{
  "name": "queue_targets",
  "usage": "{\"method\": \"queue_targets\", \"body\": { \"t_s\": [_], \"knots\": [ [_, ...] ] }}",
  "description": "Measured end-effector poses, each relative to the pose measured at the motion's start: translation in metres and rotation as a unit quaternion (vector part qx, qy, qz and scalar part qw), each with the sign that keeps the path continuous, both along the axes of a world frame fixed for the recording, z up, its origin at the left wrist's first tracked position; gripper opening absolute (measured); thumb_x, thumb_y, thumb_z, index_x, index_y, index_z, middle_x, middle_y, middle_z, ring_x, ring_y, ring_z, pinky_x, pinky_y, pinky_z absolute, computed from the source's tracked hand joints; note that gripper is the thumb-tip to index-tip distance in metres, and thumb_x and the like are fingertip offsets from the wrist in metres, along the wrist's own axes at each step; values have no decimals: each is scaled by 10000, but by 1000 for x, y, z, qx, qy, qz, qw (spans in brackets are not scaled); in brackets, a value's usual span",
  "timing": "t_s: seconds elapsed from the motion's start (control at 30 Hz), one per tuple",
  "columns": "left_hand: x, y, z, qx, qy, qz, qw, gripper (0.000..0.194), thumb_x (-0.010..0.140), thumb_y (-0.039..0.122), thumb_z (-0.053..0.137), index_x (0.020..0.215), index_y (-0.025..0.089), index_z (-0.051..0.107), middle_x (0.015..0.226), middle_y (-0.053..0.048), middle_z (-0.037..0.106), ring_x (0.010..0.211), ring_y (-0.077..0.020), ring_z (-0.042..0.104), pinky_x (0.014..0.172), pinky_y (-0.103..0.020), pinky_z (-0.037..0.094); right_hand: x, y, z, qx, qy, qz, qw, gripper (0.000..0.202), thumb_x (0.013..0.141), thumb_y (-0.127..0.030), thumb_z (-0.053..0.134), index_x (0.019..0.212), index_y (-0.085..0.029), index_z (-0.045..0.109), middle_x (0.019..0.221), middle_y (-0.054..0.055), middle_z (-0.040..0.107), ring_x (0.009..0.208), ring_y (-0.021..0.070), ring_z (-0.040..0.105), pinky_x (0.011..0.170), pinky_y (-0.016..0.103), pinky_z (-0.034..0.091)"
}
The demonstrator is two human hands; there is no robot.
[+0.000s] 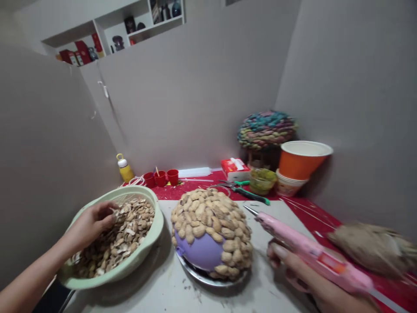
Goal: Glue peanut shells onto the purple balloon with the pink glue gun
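My left hand [99, 219] reaches into a pale green basket [158, 224] of peanut shells [130, 226], its fingers curled at the shells; what they hold, if anything, is hidden. In my right hand [293, 269] is a pink glue gun [302, 241], its metal tip pointing up and left toward a dome. That dome is a purple balloon [203, 252] largely covered with peanut shells [208, 208], with a bare purple patch at the front left. It rests on a shiny metal dish [198, 274] between my hands.
Behind the dome lie green-handled pliers [252, 196], a tissue pack [235, 169] and a green bowl [262, 181]. Orange and white tubs [301, 161] stand at the right. Red cups [160, 178] and a yellow bottle [125, 169] are at the back left. A brown bundle [371, 248] lies far right.
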State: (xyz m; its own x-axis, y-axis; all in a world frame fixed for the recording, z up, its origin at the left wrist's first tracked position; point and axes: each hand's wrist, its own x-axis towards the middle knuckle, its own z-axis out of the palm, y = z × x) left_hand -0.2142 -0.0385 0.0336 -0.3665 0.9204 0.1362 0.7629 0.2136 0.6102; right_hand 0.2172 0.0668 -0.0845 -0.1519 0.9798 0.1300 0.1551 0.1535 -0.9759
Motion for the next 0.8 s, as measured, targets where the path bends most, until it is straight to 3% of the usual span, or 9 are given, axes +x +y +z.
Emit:
{"method": "queue_targets", "body": {
  "t_s": [0.1,0.2,0.27,0.33,0.4,0.43,0.5,0.6,0.8],
  "knots": [
    [7,-4,10,31,-99,42,994,379,623,496,750,830,183,694,549,8,649,511,-173,573,506,-272,487,-2,-11,22,-3,5,-20,1000,387,748,-527,692,991,-233,755,760,72,733,676,248,666,524,275,525],
    [34,-12,20,93,-117,57,987,371,597,486,808,769,174,706,611,-22,709,556,-183,642,525,-263,538,-3,-15,33,-3,14,-15,1000,325,753,-517,685,828,-204,727,673,51,685,601,208,612,484,263,478],
    [61,-19,20,142,-89,37,985,347,657,474,796,818,176,722,705,-46,758,632,-212,709,567,-274,586,-3,-15,36,4,20,11,1000,311,775,-507,668,775,-197,696,645,32,650,581,182,579,480,252,451],
    [94,-27,14,233,19,1,972,226,744,394,762,848,195,731,749,-40,773,642,-203,730,567,-256,599,-3,-16,36,11,31,40,999,295,800,-489,657,812,-197,694,658,23,642,612,177,580,506,246,450],
    [127,-32,3,369,169,-69,911,79,826,228,694,899,213,723,850,-36,779,770,-185,747,716,-260,618,-3,-16,36,21,53,62,996,318,812,-475,666,959,-197,714,724,28,665,676,187,600,550,248,467],
    [143,-33,-3,409,239,-125,872,107,837,156,667,920,208,709,865,-40,775,803,-181,748,759,-267,617,-3,-16,35,26,63,69,995,364,816,-470,671,1055,-197,710,755,31,673,700,190,604,575,252,476],
    [168,-32,-16,454,339,-201,799,207,818,64,679,985,186,694,904,-65,773,800,-166,745,745,-247,620,-4,-15,33,31,73,74,994,449,828,-468,668,1180,-191,686,750,27,663,693,186,594,608,263,484],
    [188,-20,-30,484,397,-278,729,259,791,-3,689,1013,127,669,885,-101,770,867,-202,742,809,-324,629,-4,-13,30,42,72,77,994,453,837,-465,656,1174,-165,695,670,12,620,636,174,566,605,271,477],
    [192,10,-40,512,435,-252,696,203,762,-46,702,944,37,667,845,-170,752,840,-227,716,781,-364,607,-4,-11,27,96,85,95,987,310,827,-435,667,961,-165,740,684,28,642,637,189,575,591,287,480]
  ]
}}
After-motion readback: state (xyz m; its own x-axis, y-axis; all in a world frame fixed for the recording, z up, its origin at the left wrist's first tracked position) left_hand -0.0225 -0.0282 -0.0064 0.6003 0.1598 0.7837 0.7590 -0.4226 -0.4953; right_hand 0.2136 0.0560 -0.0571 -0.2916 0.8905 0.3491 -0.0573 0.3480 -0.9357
